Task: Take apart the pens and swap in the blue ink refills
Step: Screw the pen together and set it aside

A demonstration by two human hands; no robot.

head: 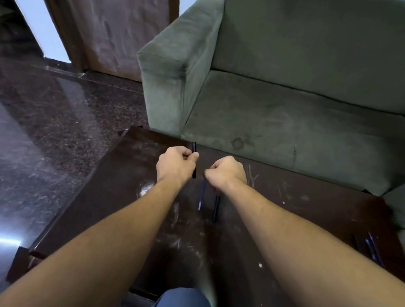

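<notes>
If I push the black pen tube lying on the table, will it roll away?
Probably. The black pen tube looks round and slim, and the dark table looks hard and smooth, so a sideways nudge would likely roll it. It also looks light, so it should slide easily.

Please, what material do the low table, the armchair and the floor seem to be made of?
The table looks like dark wood or wood veneer with a glossy finish, since pale scratches and scuffs show on it. The armchair seems upholstered in green velvety fabric, matte, with brushed marks and a stain on the seat. The floor looks like polished speckled stone, perhaps granite, because it reflects light.
</notes>
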